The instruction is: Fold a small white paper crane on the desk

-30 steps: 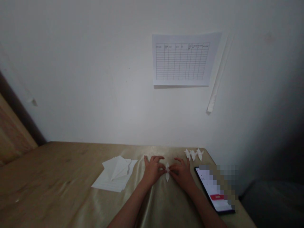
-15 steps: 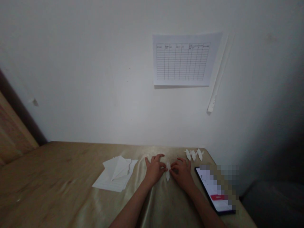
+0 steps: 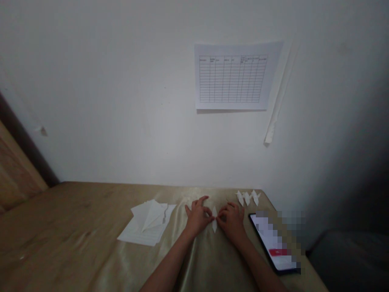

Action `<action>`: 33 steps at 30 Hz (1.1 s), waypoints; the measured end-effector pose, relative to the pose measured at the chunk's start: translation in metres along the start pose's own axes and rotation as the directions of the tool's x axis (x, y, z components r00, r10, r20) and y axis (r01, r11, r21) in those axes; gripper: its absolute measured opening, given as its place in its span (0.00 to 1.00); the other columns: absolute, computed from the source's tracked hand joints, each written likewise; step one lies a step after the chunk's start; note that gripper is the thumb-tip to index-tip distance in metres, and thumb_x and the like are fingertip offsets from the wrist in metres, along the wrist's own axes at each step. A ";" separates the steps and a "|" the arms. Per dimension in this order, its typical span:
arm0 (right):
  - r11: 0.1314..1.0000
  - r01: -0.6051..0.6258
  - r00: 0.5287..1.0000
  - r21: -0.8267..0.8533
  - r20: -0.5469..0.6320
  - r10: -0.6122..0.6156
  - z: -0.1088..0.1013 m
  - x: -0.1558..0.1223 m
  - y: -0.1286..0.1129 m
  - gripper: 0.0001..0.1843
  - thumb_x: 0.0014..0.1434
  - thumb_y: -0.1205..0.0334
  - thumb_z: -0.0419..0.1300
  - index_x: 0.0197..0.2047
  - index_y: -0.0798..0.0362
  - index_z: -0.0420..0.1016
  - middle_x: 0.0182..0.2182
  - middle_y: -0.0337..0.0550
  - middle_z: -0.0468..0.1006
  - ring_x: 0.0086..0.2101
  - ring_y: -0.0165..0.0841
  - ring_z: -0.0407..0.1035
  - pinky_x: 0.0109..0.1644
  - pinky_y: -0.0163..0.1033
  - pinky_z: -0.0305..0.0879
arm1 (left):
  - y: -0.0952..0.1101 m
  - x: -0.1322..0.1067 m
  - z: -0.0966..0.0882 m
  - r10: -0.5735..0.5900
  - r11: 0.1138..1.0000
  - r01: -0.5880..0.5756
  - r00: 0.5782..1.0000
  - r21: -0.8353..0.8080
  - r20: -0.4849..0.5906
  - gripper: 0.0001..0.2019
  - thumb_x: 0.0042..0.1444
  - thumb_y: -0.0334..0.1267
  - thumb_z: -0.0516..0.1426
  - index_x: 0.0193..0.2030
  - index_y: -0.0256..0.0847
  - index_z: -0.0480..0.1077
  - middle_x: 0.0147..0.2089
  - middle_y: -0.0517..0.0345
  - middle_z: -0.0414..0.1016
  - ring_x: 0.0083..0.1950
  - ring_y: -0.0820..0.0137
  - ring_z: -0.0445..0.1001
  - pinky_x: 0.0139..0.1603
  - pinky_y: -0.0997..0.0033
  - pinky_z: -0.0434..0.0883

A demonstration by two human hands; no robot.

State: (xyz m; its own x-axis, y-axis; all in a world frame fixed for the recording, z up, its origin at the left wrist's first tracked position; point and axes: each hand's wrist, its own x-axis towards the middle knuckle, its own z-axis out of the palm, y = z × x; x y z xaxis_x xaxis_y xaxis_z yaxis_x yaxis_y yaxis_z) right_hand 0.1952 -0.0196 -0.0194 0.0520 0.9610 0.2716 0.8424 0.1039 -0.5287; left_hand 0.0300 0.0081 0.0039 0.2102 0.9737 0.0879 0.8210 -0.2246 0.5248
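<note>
A slim white piece of folded paper (image 3: 214, 226), pointed at both ends, stands out against the cloth between my hands. My left hand (image 3: 198, 219) pinches its left side with thumb and forefinger, the other fingers lifted. From the right, my right hand (image 3: 233, 221) has its fingertips closed on the opposite side, the fingers curled. The middle of the paper is partly covered by my fingertips. Beyond my right hand, three small folded paper cranes (image 3: 247, 198) are lined up near the table's back right corner.
Loose white sheets (image 3: 142, 231) lie in a pile left of my hands, a folded piece on top. A phone (image 3: 273, 247) with its screen lit lies to the right. Tan cloth covers the table (image 3: 75, 235). A printed chart (image 3: 234, 77) hangs on the wall.
My right fingertips have moved slightly left, closing in on the folded paper. My left hand stays nearly in place.
</note>
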 end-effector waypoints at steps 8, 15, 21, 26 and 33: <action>0.997 -0.081 0.996 0.003 0.030 0.081 0.000 -0.003 -0.007 0.05 0.58 0.60 0.64 0.33 0.47 0.82 0.48 0.44 0.79 0.62 0.49 0.57 0.67 0.68 0.33 | -0.007 0.003 0.006 -0.010 1.000 0.009 0.999 -0.019 -0.042 0.06 0.47 0.42 0.70 0.33 0.54 0.81 0.74 0.70 0.58 0.74 0.50 0.53 0.70 0.23 0.39; 0.993 -0.119 0.992 -0.017 0.046 0.119 -0.003 -0.003 -0.010 0.06 0.58 0.59 0.63 0.33 0.46 0.82 0.51 0.45 0.78 0.62 0.50 0.56 0.66 0.70 0.38 | -0.011 0.004 0.000 0.008 1.000 -0.007 1.000 -0.025 0.012 0.04 0.49 0.46 0.69 0.32 0.55 0.82 0.76 0.72 0.56 0.74 0.50 0.53 0.71 0.24 0.35; 0.989 -0.131 0.991 -0.062 0.019 0.133 0.000 -0.003 -0.008 0.09 0.57 0.60 0.63 0.42 0.47 0.80 0.52 0.48 0.77 0.62 0.49 0.56 0.66 0.69 0.40 | -0.009 0.004 -0.002 0.019 1.000 -0.019 1.000 0.002 0.007 0.04 0.49 0.46 0.69 0.33 0.57 0.82 0.75 0.72 0.56 0.74 0.50 0.54 0.70 0.23 0.37; 0.991 -0.125 0.992 -0.048 0.018 0.126 -0.004 -0.006 -0.012 0.07 0.58 0.60 0.63 0.40 0.43 0.81 0.53 0.44 0.76 0.62 0.48 0.56 0.66 0.71 0.40 | -0.009 0.006 0.002 -0.006 1.000 0.007 1.000 0.019 -0.015 0.05 0.48 0.44 0.70 0.33 0.59 0.82 0.75 0.72 0.57 0.75 0.50 0.52 0.70 0.23 0.38; 0.992 -0.130 0.991 -0.004 -0.011 0.130 -0.014 -0.009 -0.017 0.07 0.58 0.56 0.64 0.35 0.38 0.85 0.50 0.44 0.78 0.61 0.47 0.57 0.66 0.69 0.41 | -0.010 0.002 0.007 0.027 0.999 -0.025 0.996 0.030 -0.082 0.14 0.51 0.43 0.68 0.45 0.58 0.77 0.74 0.66 0.58 0.73 0.53 0.56 0.70 0.23 0.42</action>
State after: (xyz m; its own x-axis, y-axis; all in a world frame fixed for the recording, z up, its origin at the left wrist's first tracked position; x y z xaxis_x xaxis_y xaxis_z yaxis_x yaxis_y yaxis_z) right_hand 0.1880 -0.0336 -0.0018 0.1668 0.9634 0.2096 0.8306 -0.0227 -0.5564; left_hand 0.0263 0.0119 -0.0069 0.1881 0.9671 0.1713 0.8310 -0.2496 0.4971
